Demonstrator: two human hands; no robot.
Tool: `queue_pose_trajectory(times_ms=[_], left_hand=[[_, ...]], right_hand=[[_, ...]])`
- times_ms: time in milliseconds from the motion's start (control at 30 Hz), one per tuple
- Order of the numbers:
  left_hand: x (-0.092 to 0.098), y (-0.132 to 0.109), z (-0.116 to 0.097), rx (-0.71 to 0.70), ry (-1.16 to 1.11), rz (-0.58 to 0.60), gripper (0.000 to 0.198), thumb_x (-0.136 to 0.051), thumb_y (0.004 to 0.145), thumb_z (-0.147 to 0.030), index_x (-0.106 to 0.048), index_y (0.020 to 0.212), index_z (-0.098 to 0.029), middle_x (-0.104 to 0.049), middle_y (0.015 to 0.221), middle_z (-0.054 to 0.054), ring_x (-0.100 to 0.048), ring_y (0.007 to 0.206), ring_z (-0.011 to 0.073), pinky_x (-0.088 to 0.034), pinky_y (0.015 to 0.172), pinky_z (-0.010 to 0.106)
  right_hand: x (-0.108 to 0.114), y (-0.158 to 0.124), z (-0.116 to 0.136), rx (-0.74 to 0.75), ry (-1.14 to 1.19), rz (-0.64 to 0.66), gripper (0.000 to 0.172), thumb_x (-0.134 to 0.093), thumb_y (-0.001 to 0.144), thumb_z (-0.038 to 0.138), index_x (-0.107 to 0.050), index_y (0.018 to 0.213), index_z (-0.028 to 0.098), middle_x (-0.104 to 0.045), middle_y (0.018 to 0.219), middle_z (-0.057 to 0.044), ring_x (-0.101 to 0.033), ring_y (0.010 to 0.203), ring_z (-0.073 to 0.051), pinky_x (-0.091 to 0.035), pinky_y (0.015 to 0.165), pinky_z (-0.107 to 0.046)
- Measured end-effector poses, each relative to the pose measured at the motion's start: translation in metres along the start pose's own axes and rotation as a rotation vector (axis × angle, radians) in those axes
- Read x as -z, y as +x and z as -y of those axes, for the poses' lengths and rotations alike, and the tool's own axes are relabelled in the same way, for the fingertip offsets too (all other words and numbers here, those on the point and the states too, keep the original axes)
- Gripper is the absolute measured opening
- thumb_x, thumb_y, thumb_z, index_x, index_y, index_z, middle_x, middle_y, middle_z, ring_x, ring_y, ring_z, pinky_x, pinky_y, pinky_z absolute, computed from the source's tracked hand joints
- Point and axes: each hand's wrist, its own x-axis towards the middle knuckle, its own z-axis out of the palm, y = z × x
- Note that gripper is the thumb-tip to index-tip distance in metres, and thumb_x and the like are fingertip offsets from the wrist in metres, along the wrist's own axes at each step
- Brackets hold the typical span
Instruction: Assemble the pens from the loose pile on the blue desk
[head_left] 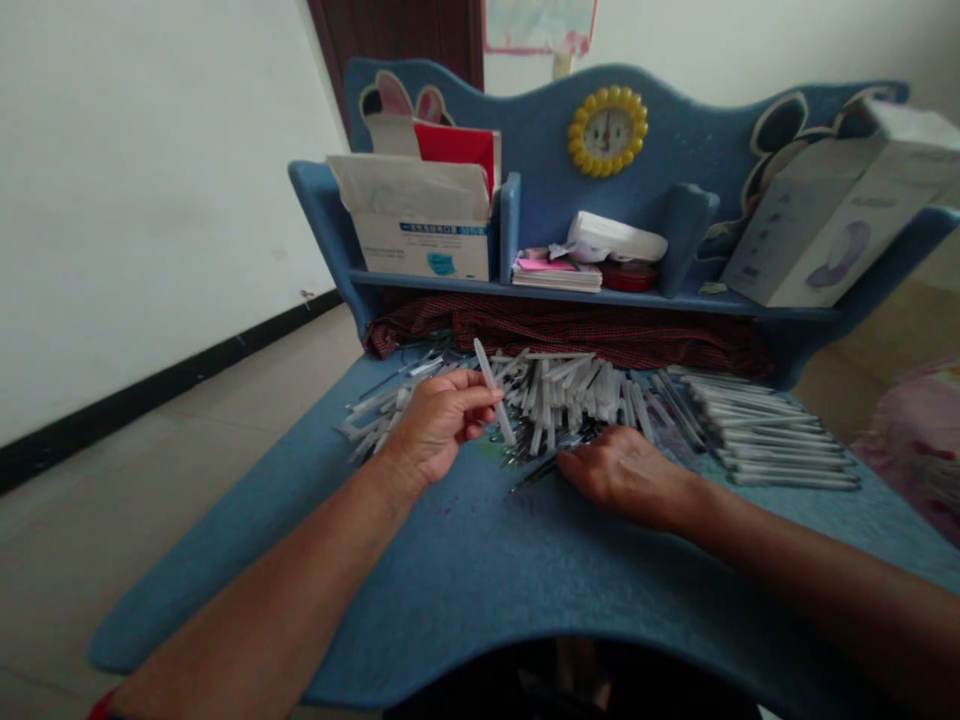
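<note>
My left hand [448, 418] pinches a whitish translucent pen barrel [495, 392] between thumb and fingers, tilted above the desk. My right hand [619, 470] is low at the front of the pile, its fingers curled on thin dark pen refills [536, 474] whose pointed ends stick out to the left. How many it grips is hidden. Between and behind my hands lies a heap of whitish pen barrels [562, 388], with more dark refills under its front edge. More barrels [373, 420] lie left of my left hand. A row of pens with dark cores [780, 432] lies to the right.
The blue desk [480, 570] has a curved front edge. At its back is a folded dark red checked cloth [570, 330], below a shelf with a face-mask box [424, 225], a small notepad stack [556, 275] and a white carton [840, 215]. A yellow clock [607, 132] hangs above.
</note>
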Motion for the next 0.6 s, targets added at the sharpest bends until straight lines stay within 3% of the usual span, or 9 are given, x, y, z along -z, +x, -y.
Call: queue_pose_trajectory(times_ms=[400,600], left_hand=[[0.001,-0.002,0.000,-0.019,0.001,0.012,0.013,-0.069,0.060,-0.016,-0.058,0.065,-0.014,-0.056,0.053,-0.001,-0.047,0.044,0.0060,-0.027,0.039,0.016],[0.002,-0.002,0.001,-0.036,-0.004,0.027,0.013,-0.070,0.060,-0.016,-0.058,0.065,-0.014,-0.056,0.053,-0.001,-0.047,0.044,0.0059,-0.028,0.039,0.016]], right_hand=[[0.002,0.006,0.001,0.036,0.002,0.008,0.018,-0.043,0.084,0.003,-0.057,0.078,0.012,-0.065,0.063,-0.006,-0.052,0.047,-0.011,-0.017,0.045,-0.027],[0.014,0.014,0.001,0.078,-0.030,0.088,0.020,-0.044,0.080,0.002,-0.060,0.076,0.012,-0.066,0.063,-0.008,-0.058,0.051,-0.014,-0.022,0.044,-0.027]])
